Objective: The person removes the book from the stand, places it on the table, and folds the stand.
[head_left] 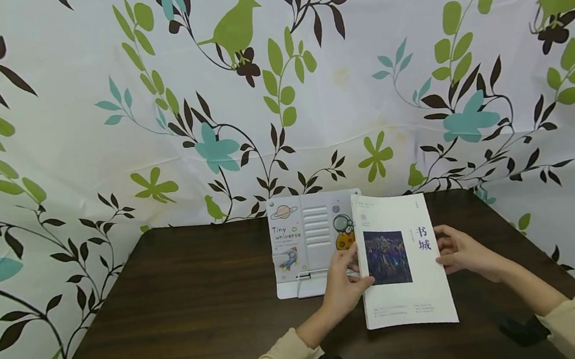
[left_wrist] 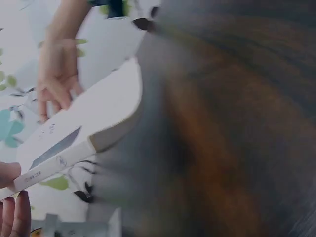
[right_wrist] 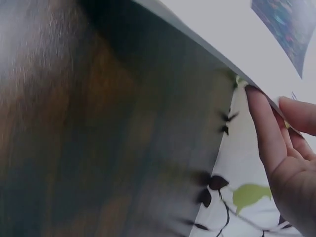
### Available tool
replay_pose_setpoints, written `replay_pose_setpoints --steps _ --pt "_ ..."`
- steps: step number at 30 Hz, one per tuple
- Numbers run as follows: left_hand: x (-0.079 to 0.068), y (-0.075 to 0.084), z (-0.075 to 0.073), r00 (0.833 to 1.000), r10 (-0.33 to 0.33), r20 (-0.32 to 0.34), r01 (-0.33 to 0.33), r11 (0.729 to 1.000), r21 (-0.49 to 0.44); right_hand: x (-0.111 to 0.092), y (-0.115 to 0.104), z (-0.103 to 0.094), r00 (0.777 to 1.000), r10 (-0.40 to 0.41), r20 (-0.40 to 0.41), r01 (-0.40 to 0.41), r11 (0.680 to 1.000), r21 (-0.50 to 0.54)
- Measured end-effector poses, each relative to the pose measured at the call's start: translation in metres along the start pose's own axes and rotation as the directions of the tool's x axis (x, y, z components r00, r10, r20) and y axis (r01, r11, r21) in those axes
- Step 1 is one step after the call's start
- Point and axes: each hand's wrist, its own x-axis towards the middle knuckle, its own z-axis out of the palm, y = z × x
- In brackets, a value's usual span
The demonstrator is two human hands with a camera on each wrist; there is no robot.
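Both hands hold a white paperback book (head_left: 423, 293), its cover bearing a dark square picture and purple Chinese characters. My left hand (head_left: 340, 287) grips the spine side, thumb on the cover and fingers behind. On the opposite edge, my right hand (head_left: 466, 252) pinches the book; the right wrist view shows the thumb (right_wrist: 298, 114) above the pages and fingers beneath. Tilted above the tabletop, the book shows its spine in the left wrist view. Behind it stands a white book stand (head_left: 320, 245) with space cartoons and "Tiny universe" print, its right part hidden by the book.
The dark wooden table (head_left: 185, 305) reaches back to a white cloth (head_left: 317, 159) printed with leaves, birds and flowers. A wire page holder (head_left: 304, 276) sits at the stand's lower front. Black wrist devices (head_left: 523, 331) show near the sleeves.
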Motion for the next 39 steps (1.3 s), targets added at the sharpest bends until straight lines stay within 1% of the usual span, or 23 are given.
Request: replay_pose_setpoints --steps 4,8,11,14,15,18,23,27,31,33,39 --pt "-0.006 -0.005 0.012 1.0 0.005 0.01 -0.005 1.0 0.011 -0.005 0.007 -0.008 0.999 0.035 0.037 -0.035 0.999 0.005" --pt "-0.009 -0.006 0.022 1.0 -0.003 0.028 0.003 1.0 0.004 -0.008 0.012 -0.015 0.994 0.077 0.082 -0.079 0.997 0.023" --pt "-0.01 -0.005 0.03 0.999 -0.02 0.034 0.021 1.0 -0.011 -0.009 0.014 -0.021 0.988 0.103 0.113 -0.108 0.993 0.04" --pt "-0.01 -0.004 0.037 0.998 -0.04 0.04 0.04 0.999 -0.004 -0.01 0.016 -0.026 0.982 0.129 0.141 -0.137 0.989 0.051" --pt "-0.011 -0.004 0.04 0.998 -0.05 0.044 0.05 0.999 -0.001 -0.01 0.017 -0.027 0.979 0.14 0.148 -0.149 0.987 0.052" --pt "-0.012 -0.005 0.046 0.997 -0.062 0.048 0.06 0.997 0.05 -0.011 0.019 -0.029 0.972 0.168 0.167 -0.178 0.983 0.046" --pt "-0.013 -0.008 0.052 0.994 -0.1 0.052 0.096 0.992 0.083 -0.013 0.021 -0.029 0.965 0.222 0.142 -0.227 0.973 0.026" --pt "-0.011 -0.011 0.052 0.989 -0.128 0.071 0.123 0.99 0.065 -0.013 0.02 -0.03 0.963 0.235 0.13 -0.239 0.971 0.011" --pt "-0.008 -0.015 0.052 0.989 -0.125 0.077 0.121 0.991 0.049 -0.012 0.02 -0.033 0.965 0.226 0.131 -0.228 0.974 0.005" --pt "-0.006 -0.017 0.052 0.988 -0.135 0.079 0.133 0.99 0.038 -0.011 0.022 -0.036 0.967 0.222 0.125 -0.224 0.975 0.002" --pt "-0.003 -0.019 0.055 0.974 -0.2 0.107 0.201 0.98 0.009 -0.008 0.029 -0.041 0.963 0.254 0.089 -0.251 0.967 -0.039"
